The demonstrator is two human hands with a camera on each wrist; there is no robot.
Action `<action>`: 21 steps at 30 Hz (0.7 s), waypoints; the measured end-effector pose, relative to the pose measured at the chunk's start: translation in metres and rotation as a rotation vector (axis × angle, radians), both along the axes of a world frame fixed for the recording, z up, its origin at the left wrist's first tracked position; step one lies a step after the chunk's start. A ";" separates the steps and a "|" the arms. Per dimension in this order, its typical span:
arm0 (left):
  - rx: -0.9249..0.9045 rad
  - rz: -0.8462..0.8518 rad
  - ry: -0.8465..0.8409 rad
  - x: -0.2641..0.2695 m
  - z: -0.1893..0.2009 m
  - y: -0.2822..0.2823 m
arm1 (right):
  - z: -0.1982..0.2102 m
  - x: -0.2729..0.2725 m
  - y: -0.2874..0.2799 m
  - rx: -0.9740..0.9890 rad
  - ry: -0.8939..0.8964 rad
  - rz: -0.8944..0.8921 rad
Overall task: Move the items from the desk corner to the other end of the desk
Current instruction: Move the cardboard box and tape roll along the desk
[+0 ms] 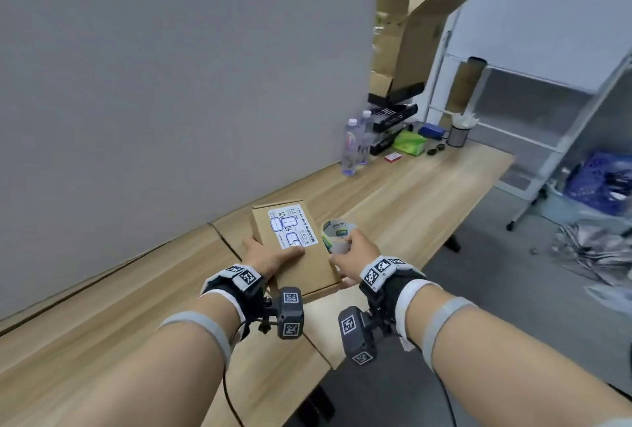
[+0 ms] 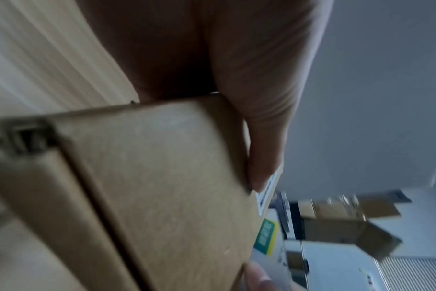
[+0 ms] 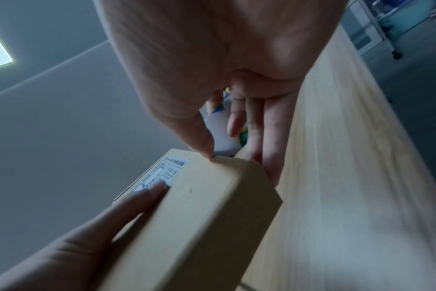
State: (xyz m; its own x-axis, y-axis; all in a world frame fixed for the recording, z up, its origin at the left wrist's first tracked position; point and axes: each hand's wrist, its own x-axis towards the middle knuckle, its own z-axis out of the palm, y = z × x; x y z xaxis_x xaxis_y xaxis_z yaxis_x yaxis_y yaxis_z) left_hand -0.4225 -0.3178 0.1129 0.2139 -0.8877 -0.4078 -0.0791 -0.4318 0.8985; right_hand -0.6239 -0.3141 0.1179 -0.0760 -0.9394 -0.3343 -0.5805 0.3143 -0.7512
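Your left hand (image 1: 270, 257) and right hand (image 1: 355, 252) clasp the box (image 1: 295, 249), carried mid-desk; bottles (image 1: 355, 143) remain beyond it.

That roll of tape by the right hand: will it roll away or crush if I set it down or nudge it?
The roll of tape is a ring, so on its edge it would likely roll; laid flat on the desk it should stay. Its core looks rigid, probably safe under the right hand. The smooth side may slip.
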 end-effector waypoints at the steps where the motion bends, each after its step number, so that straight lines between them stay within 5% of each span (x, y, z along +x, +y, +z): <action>1: 0.003 -0.015 -0.001 -0.030 0.002 -0.012 | 0.004 -0.029 -0.007 -0.006 0.016 -0.011; 9: 0.065 -0.157 -0.017 -0.227 0.010 -0.092 | 0.011 -0.224 -0.058 0.024 0.021 -0.124; 13: 0.057 -0.167 0.002 -0.282 0.008 -0.127 | 0.013 -0.286 -0.079 0.067 -0.231 -0.281; 21: 0.127 -0.079 0.066 -0.365 -0.031 -0.240 | -0.018 -0.382 -0.153 0.057 -0.156 -0.346</action>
